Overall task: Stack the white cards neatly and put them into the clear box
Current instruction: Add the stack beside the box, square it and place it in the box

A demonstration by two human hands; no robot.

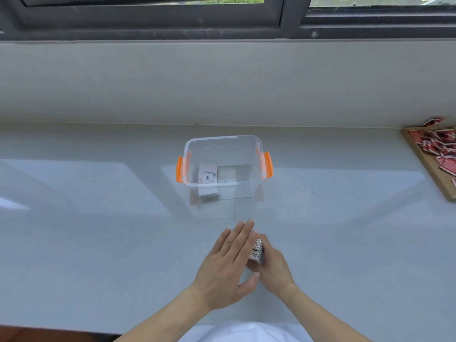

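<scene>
While my right hand clamps the card stack on edge, I press my flat, fingers-together left hand squarely against it, clear box waiting at twelve o'clock.

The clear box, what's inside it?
Inside the clear box a stack of white cards sits at the left; its top card reads "love". Cards below the top one are hidden.

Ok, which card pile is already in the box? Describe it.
On the pale counter below the window stands a clear box with orange handles. Inside, at its left, lies a white card pile; its top card reads "love", unlike the plain pale one beside it.
</scene>
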